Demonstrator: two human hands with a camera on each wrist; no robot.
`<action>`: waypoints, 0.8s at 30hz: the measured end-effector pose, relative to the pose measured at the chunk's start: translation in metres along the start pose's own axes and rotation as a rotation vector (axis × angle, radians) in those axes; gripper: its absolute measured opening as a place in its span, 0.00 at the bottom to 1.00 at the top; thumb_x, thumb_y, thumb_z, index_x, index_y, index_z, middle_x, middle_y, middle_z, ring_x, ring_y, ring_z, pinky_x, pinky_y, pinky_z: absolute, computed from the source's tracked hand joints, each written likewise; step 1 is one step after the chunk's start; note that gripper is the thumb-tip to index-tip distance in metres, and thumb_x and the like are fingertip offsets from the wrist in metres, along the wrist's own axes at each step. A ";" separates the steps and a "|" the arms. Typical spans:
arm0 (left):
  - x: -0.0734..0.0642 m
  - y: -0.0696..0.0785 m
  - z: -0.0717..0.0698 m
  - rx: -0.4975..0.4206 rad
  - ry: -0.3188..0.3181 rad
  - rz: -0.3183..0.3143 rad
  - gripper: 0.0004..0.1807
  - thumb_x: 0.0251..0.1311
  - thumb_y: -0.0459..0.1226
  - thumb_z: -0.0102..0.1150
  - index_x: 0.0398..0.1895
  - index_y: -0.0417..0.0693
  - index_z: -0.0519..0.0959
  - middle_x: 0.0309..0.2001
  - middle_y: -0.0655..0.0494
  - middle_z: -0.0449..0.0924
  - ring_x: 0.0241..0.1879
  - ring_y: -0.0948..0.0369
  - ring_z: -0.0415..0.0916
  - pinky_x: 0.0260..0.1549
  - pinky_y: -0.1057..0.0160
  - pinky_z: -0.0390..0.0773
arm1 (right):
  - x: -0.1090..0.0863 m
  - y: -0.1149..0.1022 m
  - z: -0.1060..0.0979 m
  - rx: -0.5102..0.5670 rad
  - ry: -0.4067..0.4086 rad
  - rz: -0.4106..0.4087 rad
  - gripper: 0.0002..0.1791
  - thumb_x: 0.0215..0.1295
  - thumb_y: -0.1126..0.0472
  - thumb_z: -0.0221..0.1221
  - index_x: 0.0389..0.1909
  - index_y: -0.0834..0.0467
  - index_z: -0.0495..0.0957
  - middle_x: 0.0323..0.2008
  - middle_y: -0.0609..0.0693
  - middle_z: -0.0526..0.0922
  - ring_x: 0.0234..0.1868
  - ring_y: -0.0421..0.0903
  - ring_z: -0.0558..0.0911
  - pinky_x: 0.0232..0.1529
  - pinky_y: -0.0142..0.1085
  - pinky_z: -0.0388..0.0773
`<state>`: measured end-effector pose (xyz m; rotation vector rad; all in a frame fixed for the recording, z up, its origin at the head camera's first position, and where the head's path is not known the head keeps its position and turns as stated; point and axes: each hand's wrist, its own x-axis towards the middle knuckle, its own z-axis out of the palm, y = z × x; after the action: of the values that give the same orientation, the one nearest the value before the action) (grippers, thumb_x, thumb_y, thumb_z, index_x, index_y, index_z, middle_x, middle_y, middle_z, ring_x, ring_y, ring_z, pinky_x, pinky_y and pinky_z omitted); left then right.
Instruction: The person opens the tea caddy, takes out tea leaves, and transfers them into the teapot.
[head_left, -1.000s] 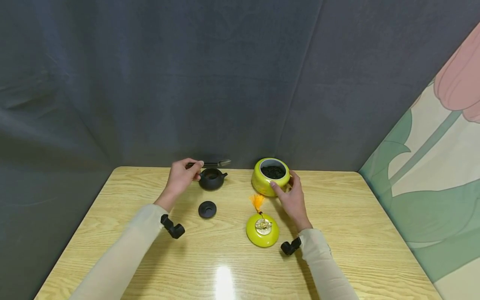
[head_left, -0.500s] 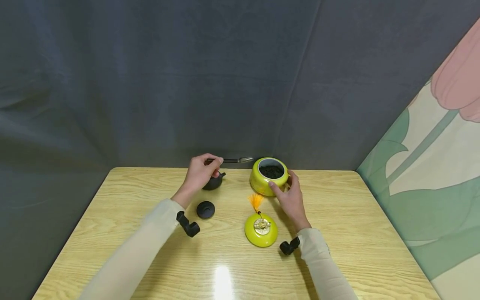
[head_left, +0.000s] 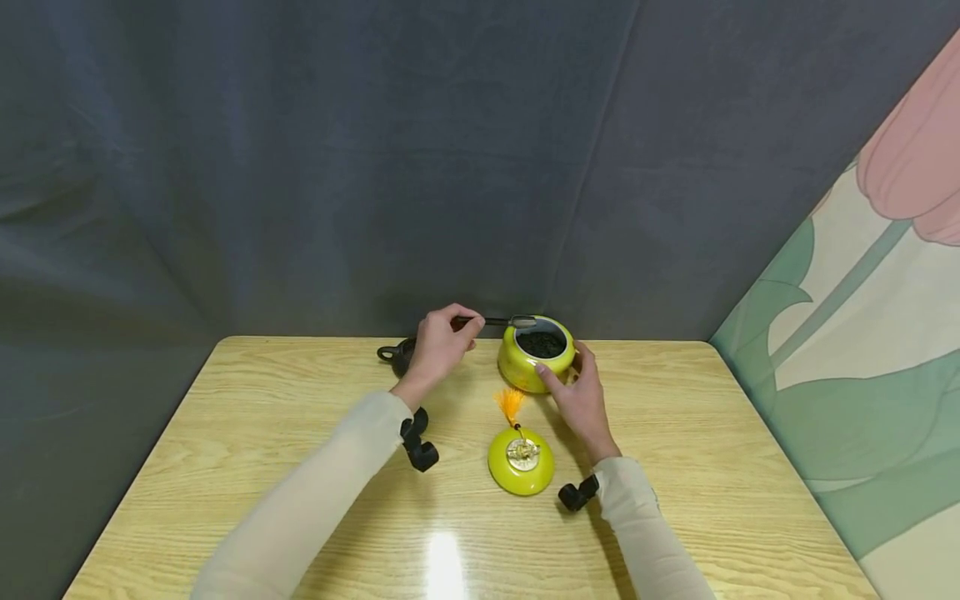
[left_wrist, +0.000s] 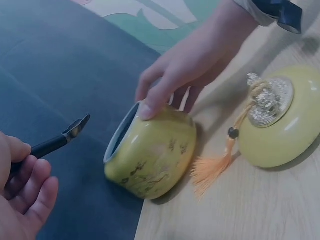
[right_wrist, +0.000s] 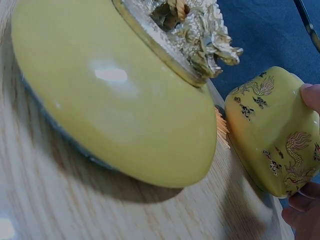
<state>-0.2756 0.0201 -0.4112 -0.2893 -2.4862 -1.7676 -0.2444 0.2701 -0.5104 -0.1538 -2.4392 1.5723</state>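
My left hand [head_left: 444, 340] pinches the dark handle of a small tea scoop [head_left: 522, 321]. The scoop's metal head overlaps the far rim of a yellow jar [head_left: 521, 375] in the head view; in the left wrist view it shows a little apart from the opening. Dark tea leaves [head_left: 542, 344] lie inside the jar. My right hand [head_left: 582, 400] grips the jar's right side, thumb in front and fingers round the far side. Behind the left hand stands a dark teapot [head_left: 403, 357], partly hidden, its handle loop showing on the left.
The jar's yellow lid [head_left: 519, 477], with a gold ornament and an orange tassel [head_left: 511, 405], lies in front of the jar. The teapot's small dark lid is mostly hidden behind the left wrist. A grey curtain [head_left: 420, 167] hangs right behind the wooden table [head_left: 262, 433].
The left hand has moved right with the scoop, from over the teapot to the jar's rim, and now covers much of the teapot. The right hand keeps its grip on the jar.
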 end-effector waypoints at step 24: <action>0.011 -0.009 0.061 0.738 -0.156 0.471 0.13 0.81 0.39 0.55 0.59 0.43 0.83 0.50 0.52 0.80 0.43 0.59 0.86 0.45 0.63 0.88 | -0.006 -0.003 0.000 -0.009 0.014 -0.035 0.47 0.70 0.49 0.71 0.81 0.59 0.57 0.76 0.63 0.68 0.76 0.63 0.71 0.79 0.60 0.66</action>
<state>-0.2849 0.0757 -0.4378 -0.8659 -2.6576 -0.6217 -0.2388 0.2679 -0.5089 -0.1227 -2.4252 1.5403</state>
